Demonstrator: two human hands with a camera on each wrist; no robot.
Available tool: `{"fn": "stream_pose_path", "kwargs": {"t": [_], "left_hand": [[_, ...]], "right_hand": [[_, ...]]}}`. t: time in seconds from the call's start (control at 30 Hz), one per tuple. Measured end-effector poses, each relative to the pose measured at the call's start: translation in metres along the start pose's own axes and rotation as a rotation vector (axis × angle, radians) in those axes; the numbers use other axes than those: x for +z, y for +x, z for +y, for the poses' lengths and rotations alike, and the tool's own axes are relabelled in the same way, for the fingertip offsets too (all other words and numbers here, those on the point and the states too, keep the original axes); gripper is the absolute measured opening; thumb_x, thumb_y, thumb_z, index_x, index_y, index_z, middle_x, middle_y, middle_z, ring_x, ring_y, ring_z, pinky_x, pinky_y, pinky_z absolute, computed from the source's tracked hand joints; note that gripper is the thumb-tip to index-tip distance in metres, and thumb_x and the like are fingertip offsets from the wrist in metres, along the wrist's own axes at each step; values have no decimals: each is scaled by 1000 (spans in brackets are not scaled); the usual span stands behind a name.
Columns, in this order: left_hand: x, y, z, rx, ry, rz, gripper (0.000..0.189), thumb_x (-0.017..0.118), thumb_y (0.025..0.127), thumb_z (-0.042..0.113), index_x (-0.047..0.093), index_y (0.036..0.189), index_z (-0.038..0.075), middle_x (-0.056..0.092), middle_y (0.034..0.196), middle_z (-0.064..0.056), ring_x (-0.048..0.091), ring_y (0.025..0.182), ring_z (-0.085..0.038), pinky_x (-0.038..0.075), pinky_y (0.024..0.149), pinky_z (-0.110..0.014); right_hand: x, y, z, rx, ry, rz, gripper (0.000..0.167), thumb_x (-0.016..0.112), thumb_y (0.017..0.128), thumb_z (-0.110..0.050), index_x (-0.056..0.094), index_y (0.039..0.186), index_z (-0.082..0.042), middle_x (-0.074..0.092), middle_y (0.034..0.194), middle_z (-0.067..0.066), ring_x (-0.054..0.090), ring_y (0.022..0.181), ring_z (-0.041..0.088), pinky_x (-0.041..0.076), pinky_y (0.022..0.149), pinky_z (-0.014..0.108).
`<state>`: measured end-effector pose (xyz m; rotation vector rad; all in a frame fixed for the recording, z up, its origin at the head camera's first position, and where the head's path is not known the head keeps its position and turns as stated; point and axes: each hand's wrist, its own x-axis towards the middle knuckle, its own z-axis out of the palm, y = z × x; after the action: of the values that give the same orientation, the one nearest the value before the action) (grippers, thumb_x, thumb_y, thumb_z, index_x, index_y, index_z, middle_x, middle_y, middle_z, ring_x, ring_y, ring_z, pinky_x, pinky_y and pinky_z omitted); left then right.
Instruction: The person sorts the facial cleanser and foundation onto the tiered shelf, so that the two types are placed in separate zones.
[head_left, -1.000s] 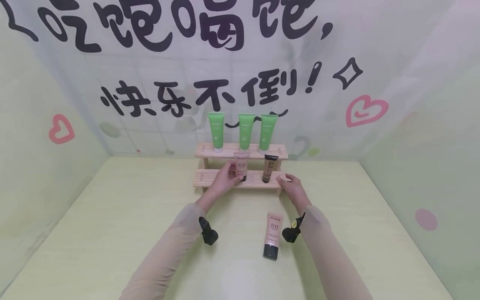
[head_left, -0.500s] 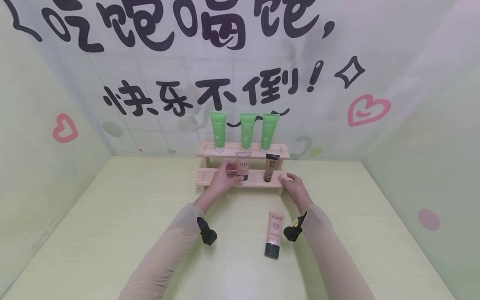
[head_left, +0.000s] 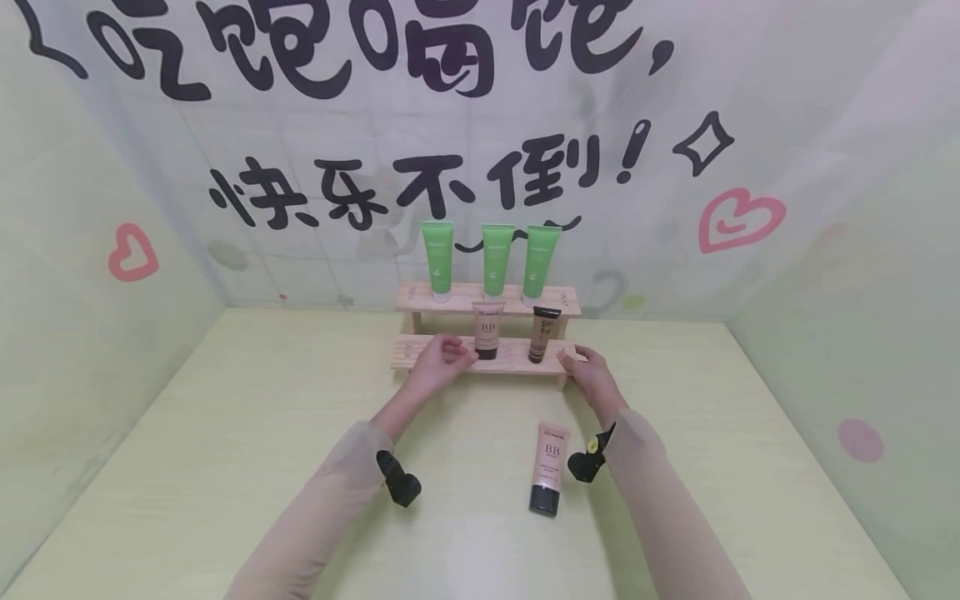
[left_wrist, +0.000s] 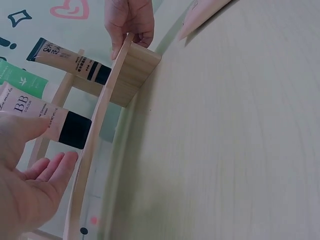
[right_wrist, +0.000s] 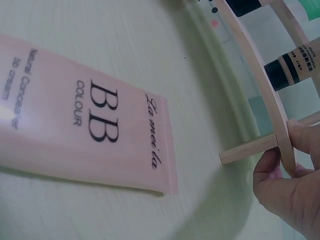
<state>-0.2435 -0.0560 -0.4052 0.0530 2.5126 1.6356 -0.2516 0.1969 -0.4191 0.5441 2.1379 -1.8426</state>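
A pink BB cream tube point(head_left: 487, 329) stands cap down on the lower shelf of a two-tier wooden rack point(head_left: 408, 354). Just left of it is my left hand point(head_left: 438, 365); in the left wrist view its thumb point(left_wrist: 30, 127) overlaps the tube and the fingers hang loose, apart from it. To the right on that shelf leans a brown foundation tube point(head_left: 542, 337) with a black cap. My right hand point(head_left: 594, 377) pinches the rack's right end between thumb and fingers. Nearer me, a second pink BB cream tube point(head_left: 550, 462) lies on the table.
Three green tubes stand on the upper shelf: a left one point(head_left: 438, 260), a middle one point(head_left: 496, 260) and a right one point(head_left: 541, 262). A lettered backdrop point(head_left: 337, 133) rises behind the rack. The pale table point(head_left: 225, 450) spreads to both sides.
My left hand has let go of the standing BB cream tube and moved slightly left and away from it. The right hand stays on the rack's end.
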Motion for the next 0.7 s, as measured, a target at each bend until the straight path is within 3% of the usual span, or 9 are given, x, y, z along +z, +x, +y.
{"fn": "stream_pose_path", "kwargs": {"t": [0.17, 0.33, 0.5, 0.7], "left_hand": [[5, -3, -1, 42, 9, -36, 32, 65, 84, 23, 55, 107, 3, 61, 105, -14, 60, 97, -23, 53, 83, -31], [14, -7, -1, 57, 23, -178, 30, 65, 83, 20, 56, 106, 2, 62, 102, -13, 61, 89, -19, 54, 78, -28], [26, -12, -2, 40, 50, -305, 39, 66, 82, 23, 53, 111, 1, 62, 102, -13, 62, 84, -17, 55, 74, -28], [48, -18, -5, -13, 96, -387, 49, 70, 79, 29, 52, 114, 2, 62, 100, -10, 61, 82, -17, 54, 72, -30]], "right_hand": [[1, -1, 0, -4, -12, 4, 63, 44, 96, -24, 11, 145, -2, 23, 148, 22, 31, 135, 30, 26, 114, 39], [0, -1, 0, 3, 3, -6, 64, 44, 96, -23, 9, 145, -2, 19, 149, 22, 28, 137, 30, 24, 115, 39], [-1, 1, 2, 2, 20, -18, 64, 44, 96, -22, 8, 145, -1, 18, 150, 23, 26, 137, 30, 23, 115, 39], [-1, 2, 3, -11, 35, -20, 63, 44, 96, -21, 9, 145, 0, 19, 149, 23, 28, 136, 30, 24, 114, 39]]}}
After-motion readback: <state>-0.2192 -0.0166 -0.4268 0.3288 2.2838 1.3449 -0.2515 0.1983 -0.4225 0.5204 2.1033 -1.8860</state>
